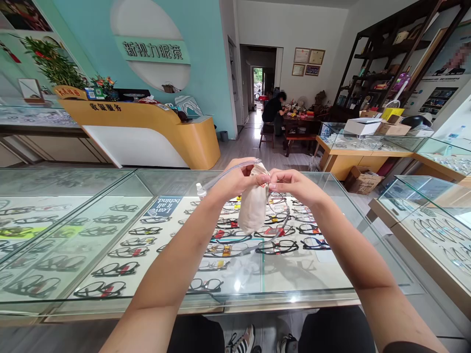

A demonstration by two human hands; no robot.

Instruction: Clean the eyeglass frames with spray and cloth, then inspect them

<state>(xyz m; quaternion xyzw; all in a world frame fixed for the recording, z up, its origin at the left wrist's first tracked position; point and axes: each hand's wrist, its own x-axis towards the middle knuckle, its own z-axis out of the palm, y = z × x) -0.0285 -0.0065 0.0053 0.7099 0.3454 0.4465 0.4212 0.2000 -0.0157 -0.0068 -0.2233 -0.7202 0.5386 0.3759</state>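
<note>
My left hand [246,177] is closed round the top of a cream cloth pouch [253,211], which hangs upright above the glass counter. At the pouch's upper edge, the fingers and thumb of my right hand [289,182] are pinched together. Small reddish marks show on the cloth by my left thumb. A clear plastic strip with a bluish edge [230,170] runs from near my left fingers down to the left. Left of the hand a small white bottle [200,191] stands on the counter, partly hidden by the plastic.
Below my hands the glass display counter [235,296] holds rows of eyeglasses [277,246]. A blue printed card [162,207] lies among them. Another showcase [434,230] stands at right, a yellow reception desk [200,142] beyond. A person [273,110] sits at a table far back.
</note>
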